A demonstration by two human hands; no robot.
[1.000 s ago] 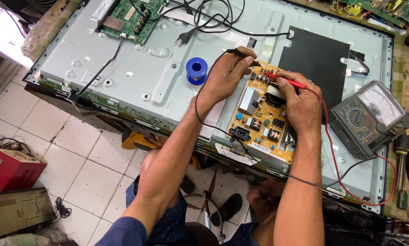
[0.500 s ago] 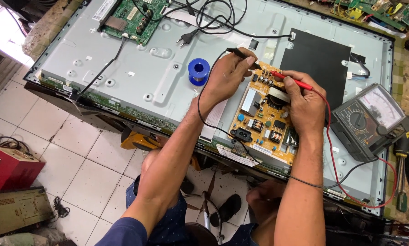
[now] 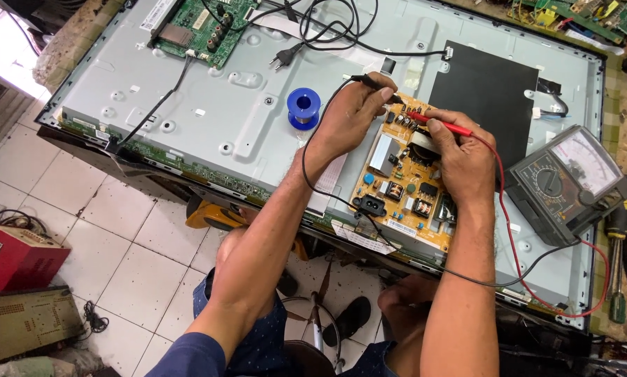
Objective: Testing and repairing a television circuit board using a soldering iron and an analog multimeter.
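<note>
Looking down from the head view: left hand (image 3: 352,108) closed around black probe (image 3: 369,82), right hand (image 3: 463,157) pinching red probe (image 3: 442,124). Both tips angled inward onto yellow circuit board (image 3: 407,188), right of centre, directly beneath the hands. Red probe's long axis running upper-left to lower-right; right hand nearer the board. Analog multimeter (image 3: 568,178) at far right, blue solder spool (image 3: 303,107) left of hands.

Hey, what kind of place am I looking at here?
Probably an electronics repair shop: an opened flat-screen TV lies back-up on the bench, both hands hold probes on its yellow circuit board, and an analog multimeter sits beside screwdrivers.
</note>
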